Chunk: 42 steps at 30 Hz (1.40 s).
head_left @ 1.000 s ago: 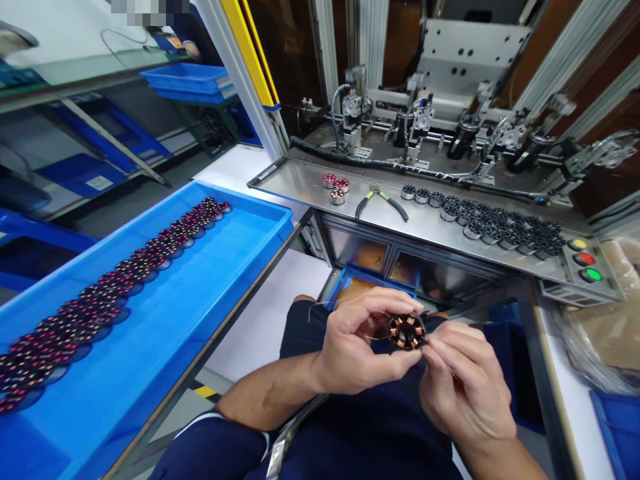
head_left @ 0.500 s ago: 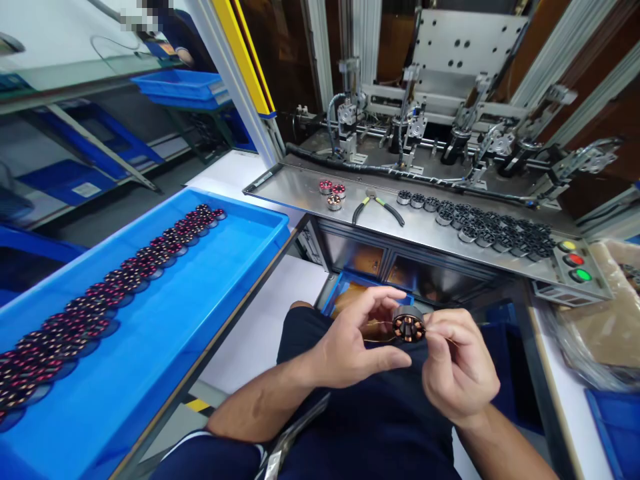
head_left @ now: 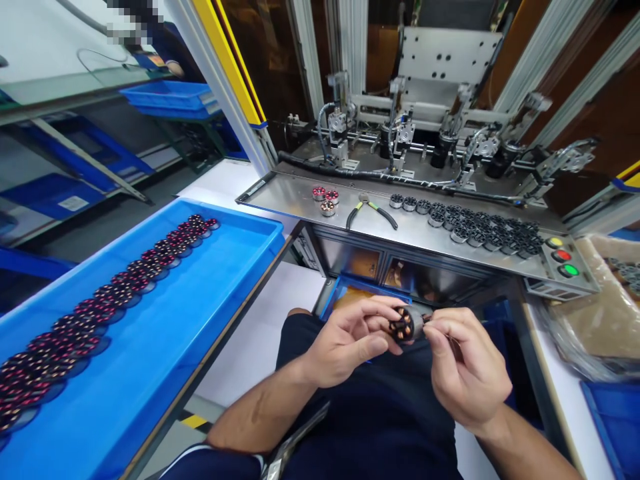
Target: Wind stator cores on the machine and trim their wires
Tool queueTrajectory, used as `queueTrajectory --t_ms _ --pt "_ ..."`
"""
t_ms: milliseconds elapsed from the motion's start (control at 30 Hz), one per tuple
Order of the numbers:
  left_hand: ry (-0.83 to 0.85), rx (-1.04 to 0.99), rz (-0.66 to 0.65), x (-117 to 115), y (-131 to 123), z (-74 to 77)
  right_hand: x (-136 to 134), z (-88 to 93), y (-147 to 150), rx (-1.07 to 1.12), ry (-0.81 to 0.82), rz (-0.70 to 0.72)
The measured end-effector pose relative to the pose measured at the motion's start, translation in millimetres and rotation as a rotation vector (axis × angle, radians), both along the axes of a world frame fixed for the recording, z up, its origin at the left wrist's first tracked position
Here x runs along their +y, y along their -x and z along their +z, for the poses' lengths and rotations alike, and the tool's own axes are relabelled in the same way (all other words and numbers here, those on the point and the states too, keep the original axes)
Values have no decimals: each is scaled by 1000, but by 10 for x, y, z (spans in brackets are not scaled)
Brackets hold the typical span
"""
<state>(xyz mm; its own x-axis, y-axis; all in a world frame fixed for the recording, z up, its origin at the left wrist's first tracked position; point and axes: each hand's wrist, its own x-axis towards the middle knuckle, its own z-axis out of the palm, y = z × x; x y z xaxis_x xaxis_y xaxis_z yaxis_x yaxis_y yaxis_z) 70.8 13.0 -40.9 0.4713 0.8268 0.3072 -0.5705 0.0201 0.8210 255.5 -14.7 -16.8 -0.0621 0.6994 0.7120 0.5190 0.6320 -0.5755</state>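
My left hand [head_left: 353,340] is closed around a small motor stator [head_left: 406,324], a dark ring with copper windings, held over my lap. Its wound face is turned to the left. At its right side, my right hand [head_left: 465,363] pinches thin copper wire that comes off the stator. Beyond the hands, wire cutters [head_left: 373,212] with black and green handles lie on the metal ledge [head_left: 285,193]. Left of them sit a few wound stators [head_left: 327,208], some red. To their right stand several rows of black unwound stators [head_left: 480,227].
A blue tray [head_left: 240,267] at left holds a long row of wound stators [head_left: 125,283]. Behind the ledge is a winding machine [head_left: 400,143]. A button box [head_left: 565,270] and a plastic-lined carton [head_left: 595,300] stand at right. Another person [head_left: 173,50] is at the far left.
The stator has turned so its copper face points left instead of toward me. My left fingers have closed onto it, and my right hand still pinches the wire. The view has shifted slightly.
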Motion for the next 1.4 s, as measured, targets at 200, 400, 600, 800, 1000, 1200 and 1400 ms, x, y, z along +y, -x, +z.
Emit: queueTrajectory --t_ms 200,400,600,800,1000,1200,1400 --pt "49 -160 92 -33 -54 7 15 75 3 79 78 100" --pt "157 65 -155 -30 -47 1 14 54 -135 -54 -56 184" --pt "190 112 -196 -69 -77 47 -32 38 -170 -76 -74 157" --pt "-161 165 201 -90 -153 -17 -86 -11 -27 100 66 49" --pt "-815 399 651 -31 -124 4 -77 -183 88 530 412 196" --pt "-888 495 676 -24 -89 48 -15 -235 167 764 564 286" --pt "-883 492 652 -19 -57 62 -24 -239 179 772 591 259"
